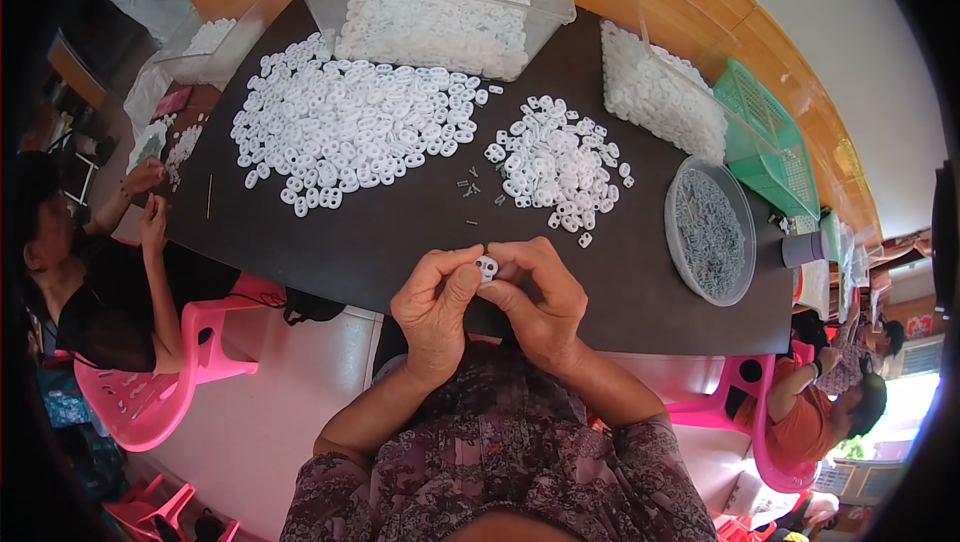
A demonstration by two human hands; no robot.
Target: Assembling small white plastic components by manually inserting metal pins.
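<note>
Between both hands, just over the near edge of the table, is a small white oval plastic piece [487, 267] with dark holes. My left hand [435, 307] pinches its left side with thumb and forefinger. From the other side my right hand [537, 294] grips it with thumb and fingertips closed. Beyond them lies a wide heap of white oval pieces with holes [350, 127]. To its right is a smaller pile of similar white pieces [560, 162]. A few small metal screws or pins [468, 186] are scattered between the two piles.
A clear bin [548, 17] of white pieces stands at the back, another clear bin [655, 92] to its right. Beside a green basket [775, 142], a round tub [745, 267] holds many small metal parts. People sit on pink chairs [185, 372] at left and right.
</note>
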